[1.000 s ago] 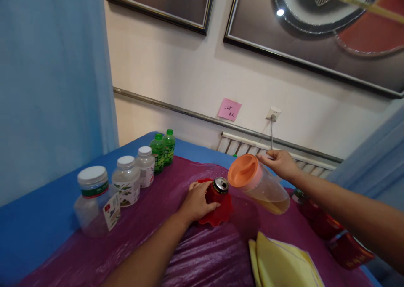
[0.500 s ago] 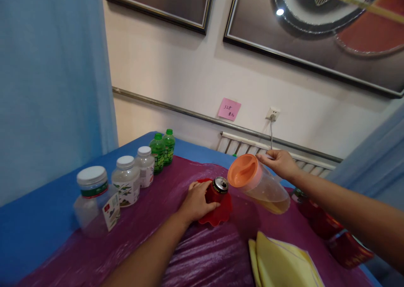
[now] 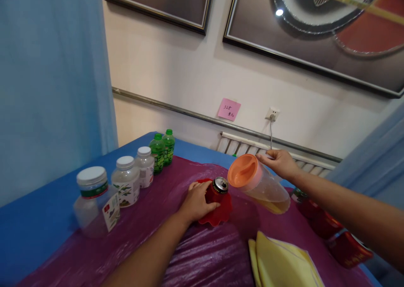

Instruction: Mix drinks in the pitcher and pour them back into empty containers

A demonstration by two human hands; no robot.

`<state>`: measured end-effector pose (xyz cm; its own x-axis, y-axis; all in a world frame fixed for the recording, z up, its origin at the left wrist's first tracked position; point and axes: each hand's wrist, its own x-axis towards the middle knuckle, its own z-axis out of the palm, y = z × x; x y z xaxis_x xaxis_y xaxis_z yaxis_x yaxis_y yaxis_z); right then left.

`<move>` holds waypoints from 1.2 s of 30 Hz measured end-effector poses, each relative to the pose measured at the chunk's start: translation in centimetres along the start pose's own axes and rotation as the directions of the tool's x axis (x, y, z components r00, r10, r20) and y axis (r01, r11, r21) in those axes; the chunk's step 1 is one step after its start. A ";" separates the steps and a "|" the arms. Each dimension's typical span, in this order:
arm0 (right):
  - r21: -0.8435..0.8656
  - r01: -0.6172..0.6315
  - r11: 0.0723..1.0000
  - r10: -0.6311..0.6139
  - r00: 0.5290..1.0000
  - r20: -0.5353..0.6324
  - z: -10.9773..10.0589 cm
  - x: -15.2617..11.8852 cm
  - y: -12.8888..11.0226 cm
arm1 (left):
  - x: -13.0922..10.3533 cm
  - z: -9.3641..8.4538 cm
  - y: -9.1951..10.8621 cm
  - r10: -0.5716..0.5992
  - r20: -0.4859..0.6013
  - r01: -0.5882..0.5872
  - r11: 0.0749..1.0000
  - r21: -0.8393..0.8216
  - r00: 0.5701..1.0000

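My left hand (image 3: 197, 200) is wrapped round a red drink can (image 3: 218, 191) with a silver top, which stands on a red scalloped dish (image 3: 221, 213). To its right, my right hand (image 3: 279, 163) grips the handle of a clear plastic pitcher (image 3: 267, 192) with an orange lid (image 3: 243, 172). The pitcher is tilted toward the can, its lid close beside the can's top but apart from it. Some yellowish liquid lies in the pitcher's lower side. No stream of liquid shows between lid and can.
White-capped clear jars (image 3: 126, 182) and green bottles (image 3: 158, 152) line the left. A folded yellow cloth (image 3: 284, 259) lies at the front on the purple plastic sheet (image 3: 202, 253). Red cans (image 3: 349, 249) stand at right, partly behind my forearm. A radiator (image 3: 230, 144) is behind the table.
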<state>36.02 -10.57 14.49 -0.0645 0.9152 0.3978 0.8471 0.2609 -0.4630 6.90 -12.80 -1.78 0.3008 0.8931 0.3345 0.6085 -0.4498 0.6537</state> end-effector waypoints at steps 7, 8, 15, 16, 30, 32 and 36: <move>-0.019 -0.009 1.000 0.009 1.000 -0.005 -0.1 -0.1 0.1 | 0.1 0.0 0.0 -0.012 0.013 0.012 1.000 0.010 1.000; -0.022 -0.007 1.000 0.007 1.000 -0.004 -0.1 -0.1 0.1 | 0.1 0.0 0.0 -0.014 0.014 0.013 1.000 0.010 1.000; -0.022 0.009 1.000 -0.009 1.000 -0.006 -0.1 -0.1 0.4 | 0.1 0.2 -0.3 0.004 -0.003 -0.004 1.000 0.012 1.000; -0.019 0.009 1.000 -0.009 1.000 -0.009 0.0 -0.1 0.4 | 0.1 0.2 -0.4 0.007 -0.005 -0.007 1.000 0.012 1.000; 0.004 0.000 1.000 0.001 1.000 -0.003 -0.3 -0.2 0.1 | 0.1 0.0 -0.1 -0.006 0.009 0.005 1.000 0.021 1.000; 0.002 -0.005 1.000 0.005 1.000 -0.005 -0.3 -0.2 0.1 | 0.1 0.0 -0.1 -0.004 0.011 0.004 1.000 0.019 1.000; 0.002 -0.016 1.000 0.016 1.000 0.007 -0.3 -0.2 0.1 | 0.0 0.0 -0.1 0.014 0.013 -0.014 1.000 0.009 1.000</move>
<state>36.31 -10.84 14.57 -0.0543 0.9213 0.3850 0.8467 0.2468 -0.4713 6.90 -12.73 -1.81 0.3191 0.8867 0.3345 0.6104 -0.4623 0.6431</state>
